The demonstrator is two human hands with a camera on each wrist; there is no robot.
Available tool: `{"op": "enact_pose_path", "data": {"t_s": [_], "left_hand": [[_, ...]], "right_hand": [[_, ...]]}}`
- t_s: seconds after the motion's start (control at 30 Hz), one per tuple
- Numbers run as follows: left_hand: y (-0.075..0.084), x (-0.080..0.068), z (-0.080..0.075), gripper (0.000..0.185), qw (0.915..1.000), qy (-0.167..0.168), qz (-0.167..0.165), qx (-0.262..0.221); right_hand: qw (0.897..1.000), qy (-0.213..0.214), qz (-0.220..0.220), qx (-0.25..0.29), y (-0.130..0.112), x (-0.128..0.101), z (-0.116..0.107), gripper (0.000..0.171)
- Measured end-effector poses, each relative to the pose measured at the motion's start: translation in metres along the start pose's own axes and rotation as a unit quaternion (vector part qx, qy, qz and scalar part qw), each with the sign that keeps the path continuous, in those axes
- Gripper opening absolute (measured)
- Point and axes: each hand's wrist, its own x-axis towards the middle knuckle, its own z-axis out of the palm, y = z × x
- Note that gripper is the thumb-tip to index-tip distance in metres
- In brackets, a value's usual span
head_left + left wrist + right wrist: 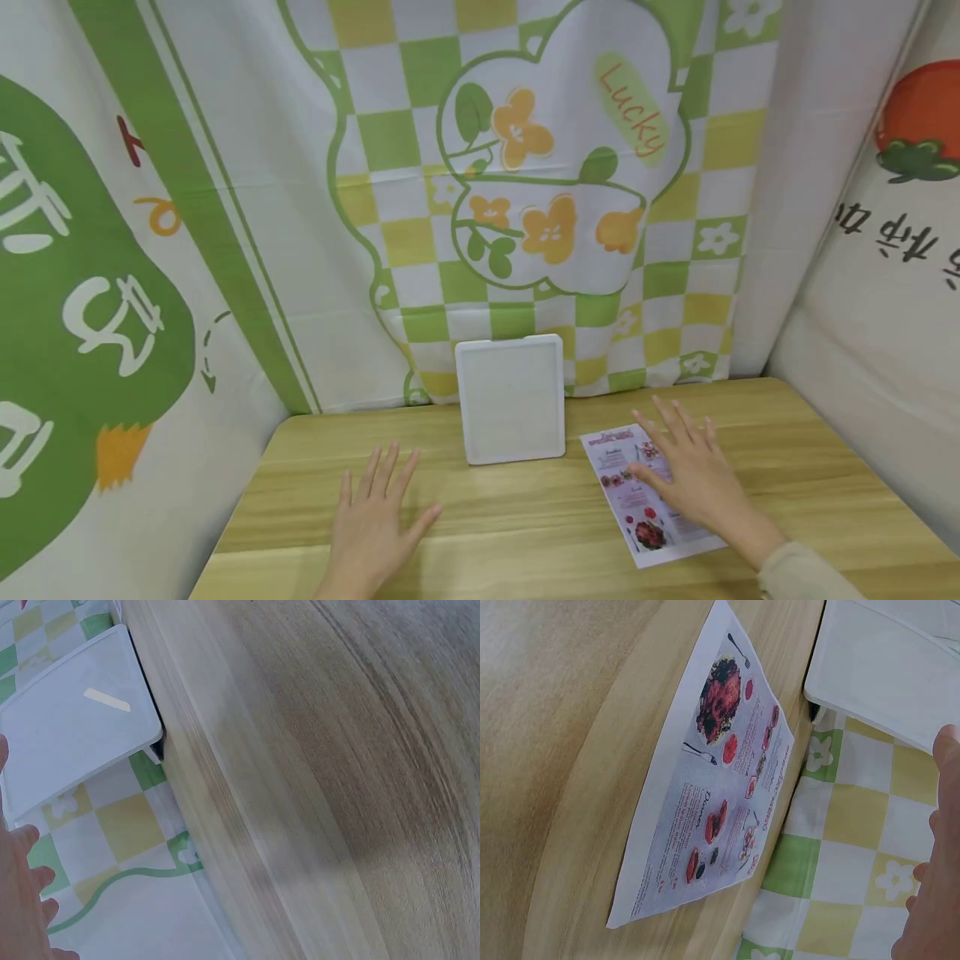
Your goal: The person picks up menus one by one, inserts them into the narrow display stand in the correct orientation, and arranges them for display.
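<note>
Head view: on the wooden counter point(510, 533), the printed menu sheet point(618, 500) lies flat near three o'clock, the white-framed board point(512, 400) stands at twelve. The right hand point(697, 471) is over the sheet, the left hand point(371, 529) near nine o'clock; both have fingers spread apart—neither grip holds anything.

Left wrist view: the board leans back at ten o'clock, looking stiff and fairly light—its side rims offer the surest hold.

Right wrist view: the sheet fills the middle, clear of the fingers at four o'clock. It looks thin, bendy, easily creased and apt to slide; best pinched by its broad white margin.
</note>
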Motion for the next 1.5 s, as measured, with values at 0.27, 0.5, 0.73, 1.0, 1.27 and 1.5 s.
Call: {"op": "enact_pose_path", "data": {"t_s": [0.27, 0.5, 0.73, 1.0, 1.27, 1.5], "left_hand": [[-0.001, 0.001, -0.004, 0.077, 0.9998, -0.016, 0.002, 0.008], [0.000, -0.002, -0.004, 0.077, 0.9995, -0.019, 0.020, 0.016], [0.006, -0.008, -0.002, 0.077, 0.9993, -0.015, 0.034, 0.011], [0.022, -0.011, 0.004, 0.076, 0.9978, -0.022, 0.061, 0.008], [0.043, -0.011, 0.010, 0.076, 0.9958, -0.042, 0.081, -0.008], [0.059, -0.007, 0.016, 0.073, 0.9934, -0.054, 0.093, -0.039]], "right_hand": [[1.000, -0.007, -0.003, 0.006, 0.001, -0.001, -0.005, 0.077], [1.000, 0.013, -0.025, -0.002, 0.009, -0.004, -0.007, 0.078], [0.998, 0.029, -0.054, -0.016, 0.017, -0.019, -0.012, 0.078], [0.997, 0.032, -0.073, -0.018, 0.027, -0.033, -0.017, 0.079], [0.995, 0.036, -0.095, -0.005, 0.036, -0.040, -0.021, 0.080], [0.994, 0.046, -0.095, -0.005, 0.044, -0.047, -0.024, 0.081]]}}
